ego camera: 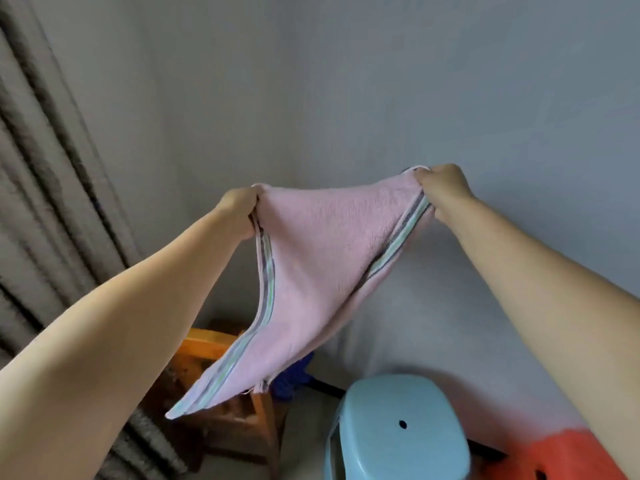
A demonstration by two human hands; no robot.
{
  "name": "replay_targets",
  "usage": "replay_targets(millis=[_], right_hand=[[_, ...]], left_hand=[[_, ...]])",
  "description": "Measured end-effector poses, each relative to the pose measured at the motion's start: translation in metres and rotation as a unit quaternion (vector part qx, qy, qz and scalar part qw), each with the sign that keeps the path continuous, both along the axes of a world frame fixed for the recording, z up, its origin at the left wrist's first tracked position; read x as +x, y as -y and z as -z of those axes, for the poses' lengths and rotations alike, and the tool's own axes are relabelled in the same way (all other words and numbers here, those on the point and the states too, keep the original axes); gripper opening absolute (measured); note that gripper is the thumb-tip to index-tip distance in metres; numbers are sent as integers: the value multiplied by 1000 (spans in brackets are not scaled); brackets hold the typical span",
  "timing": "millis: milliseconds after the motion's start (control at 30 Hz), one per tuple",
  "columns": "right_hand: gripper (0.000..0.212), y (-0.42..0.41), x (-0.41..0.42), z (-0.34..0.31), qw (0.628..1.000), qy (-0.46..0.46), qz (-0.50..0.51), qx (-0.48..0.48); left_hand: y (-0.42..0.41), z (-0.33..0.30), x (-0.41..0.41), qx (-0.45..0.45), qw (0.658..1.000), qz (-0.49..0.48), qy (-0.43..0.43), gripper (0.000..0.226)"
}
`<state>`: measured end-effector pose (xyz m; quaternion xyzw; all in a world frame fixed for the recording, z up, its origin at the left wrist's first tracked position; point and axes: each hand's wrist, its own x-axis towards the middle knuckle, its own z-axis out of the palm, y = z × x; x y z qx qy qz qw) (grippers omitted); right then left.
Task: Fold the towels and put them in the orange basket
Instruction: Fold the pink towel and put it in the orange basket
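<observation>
A pink towel with striped borders hangs in the air in front of me, held up by its two top corners. My left hand is closed on the left corner and my right hand on the right corner, arms stretched forward. The towel sags between them and its lower end drops toward the left, over a wooden chair. The orange basket shows at the bottom right corner, partly hidden behind my right forearm.
A light blue plastic stool stands below the towel, left of the basket. A wooden chair with a blue cloth on it sits at lower left. Grey curtains hang on the left; a plain wall is ahead.
</observation>
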<state>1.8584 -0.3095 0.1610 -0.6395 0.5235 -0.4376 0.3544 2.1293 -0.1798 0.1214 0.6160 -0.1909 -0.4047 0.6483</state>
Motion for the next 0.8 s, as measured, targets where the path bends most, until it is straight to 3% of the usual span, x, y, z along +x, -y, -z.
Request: replay_targets(millis=[200,300,433,633,733,800], right_hand=[[12,36,-99,29,987,108,25,117],[11,34,-135,57,983,86,20,161],[13,42,-170,101,969,64,40,234],[21,56,-189,147,927,166,72,329],[22,64,-193,151,911,187,68,360],[22,69,-194,148,903,223,42,366]], left_hand=[[45,-13,-79,-33,999,22,-19,23],[57,12,-110,-7,999,25,-43,25],[63,61,-131,46,997,22,-63,23],[67,118,-128,194,979,62,-12,17],[80,124,-126,220,966,118,-61,21],[94,128,-120,173,966,142,-126,24]])
